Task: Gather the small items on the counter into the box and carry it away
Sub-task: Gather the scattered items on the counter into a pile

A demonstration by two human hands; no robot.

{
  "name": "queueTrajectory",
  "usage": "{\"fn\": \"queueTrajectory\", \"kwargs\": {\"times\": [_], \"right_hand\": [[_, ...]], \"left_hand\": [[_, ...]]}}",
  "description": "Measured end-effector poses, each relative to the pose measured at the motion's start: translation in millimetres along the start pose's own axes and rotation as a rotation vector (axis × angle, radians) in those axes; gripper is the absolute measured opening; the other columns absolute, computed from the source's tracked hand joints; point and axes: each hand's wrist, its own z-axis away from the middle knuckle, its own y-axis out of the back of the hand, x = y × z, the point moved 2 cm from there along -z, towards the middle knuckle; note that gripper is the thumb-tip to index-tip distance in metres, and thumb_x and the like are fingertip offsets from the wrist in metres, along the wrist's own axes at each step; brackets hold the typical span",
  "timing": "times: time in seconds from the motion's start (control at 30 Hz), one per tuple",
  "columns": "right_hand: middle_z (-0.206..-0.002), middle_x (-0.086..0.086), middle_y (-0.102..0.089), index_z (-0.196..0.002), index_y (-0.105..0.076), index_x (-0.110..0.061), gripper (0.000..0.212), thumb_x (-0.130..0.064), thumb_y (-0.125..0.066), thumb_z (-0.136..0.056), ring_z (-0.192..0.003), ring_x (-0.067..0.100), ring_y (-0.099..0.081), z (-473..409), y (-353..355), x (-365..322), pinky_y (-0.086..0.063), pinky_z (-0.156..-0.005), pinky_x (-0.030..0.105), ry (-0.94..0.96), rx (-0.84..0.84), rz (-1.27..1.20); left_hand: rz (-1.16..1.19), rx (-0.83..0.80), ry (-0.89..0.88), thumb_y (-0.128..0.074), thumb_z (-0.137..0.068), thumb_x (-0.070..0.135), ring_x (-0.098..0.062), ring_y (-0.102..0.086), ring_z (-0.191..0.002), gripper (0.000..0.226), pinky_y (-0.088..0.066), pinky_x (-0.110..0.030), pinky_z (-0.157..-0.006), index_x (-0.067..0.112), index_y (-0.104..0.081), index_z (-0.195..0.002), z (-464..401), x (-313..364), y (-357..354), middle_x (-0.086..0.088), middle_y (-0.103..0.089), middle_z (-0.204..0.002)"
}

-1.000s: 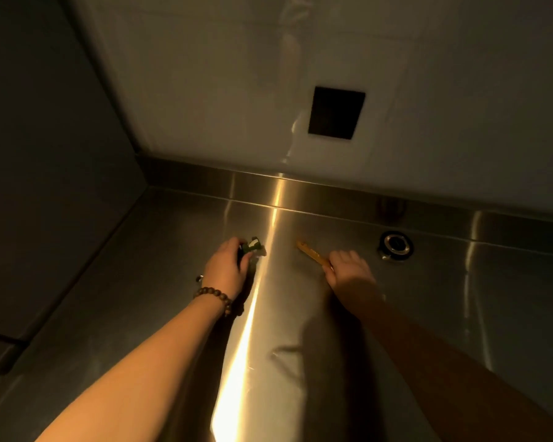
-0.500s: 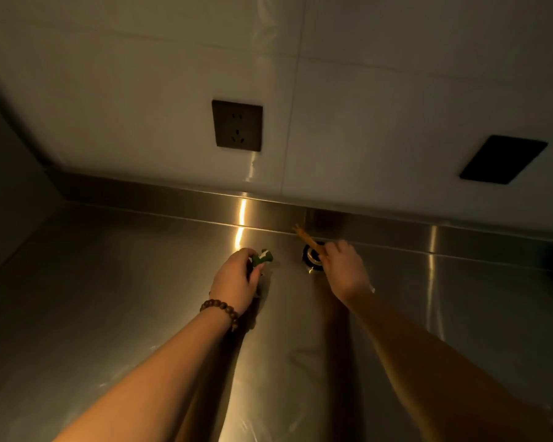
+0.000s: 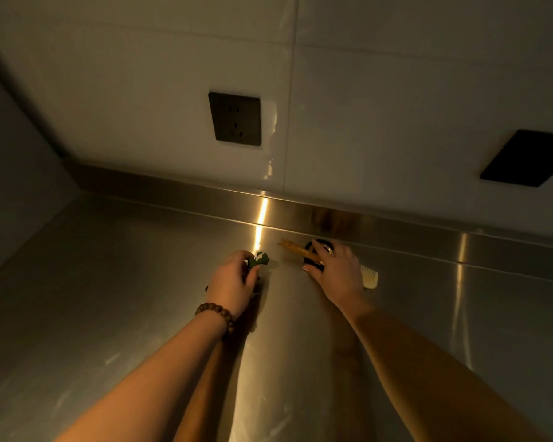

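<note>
Item: round black object (image 3: 316, 250), lying at the counter (image 3: 109, 282) rear, directly under the right hand (image 3: 336, 269); it is being closed upon while a wooden stick (image 3: 296, 248), pointing rear-left, is being held. A comb (image 3: 369, 277) seems held too. Left hand (image 3: 232, 282): green item (image 3: 258, 260) being pinched. Box: not in view.

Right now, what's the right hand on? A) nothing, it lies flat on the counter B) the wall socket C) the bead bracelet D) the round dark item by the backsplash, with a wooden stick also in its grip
D: the right hand curls over the round dark item at the backsplash, holding the wooden stick too.
</note>
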Motion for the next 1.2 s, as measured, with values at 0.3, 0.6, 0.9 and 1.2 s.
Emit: {"fn": "queueTrajectory", "kwargs": {"times": [0.3,0.6,0.9,1.2], "right_hand": [[-0.136,0.008,-0.043,-0.143,-0.03,-0.035,0.058,-0.057,-0.042,-0.09,-0.124,0.027,-0.035,44,13,-9,-0.032,-0.103,0.04,0.079,0.029,-0.017],[-0.138,0.008,-0.042,-0.143,-0.031,-0.036,0.059,-0.057,-0.042,-0.09,-0.127,0.026,-0.033,160,45,6,-0.035,-0.103,0.04,-0.044,0.097,-0.153],[-0.135,0.005,-0.044,-0.142,-0.035,-0.036,0.059,-0.058,-0.045,-0.088,-0.124,0.025,-0.035,325,64,35,-0.037,-0.101,0.04,-0.276,0.267,-0.174],[-0.129,0.011,-0.049,-0.139,-0.04,-0.031,0.059,-0.056,-0.05,-0.087,-0.115,0.03,-0.042,494,85,96,-0.038,-0.095,0.04,-0.554,0.304,-0.03]], "left_hand": [[-0.023,0.041,0.03,-0.056,-0.088,0.035,-0.009,-0.054,-0.086,0.02,-0.05,-0.028,-0.076,0.027,-0.055,-0.106,47,12,26,0.009,-0.054,-0.096],[0.004,0.009,-0.105,-0.058,-0.087,0.032,-0.015,-0.057,-0.086,0.022,-0.053,-0.035,-0.077,0.022,-0.058,-0.107,115,45,54,0.001,-0.059,-0.098],[0.092,-0.178,-0.317,-0.058,-0.087,0.033,-0.012,-0.056,-0.082,0.022,-0.054,-0.037,-0.074,0.023,-0.058,-0.107,205,98,16,0.004,-0.058,-0.091],[0.203,-0.478,-0.439,-0.059,-0.087,0.028,-0.012,-0.054,-0.087,0.018,-0.048,-0.027,-0.073,0.025,-0.058,-0.105,317,174,-62,0.006,-0.055,-0.096]]}}
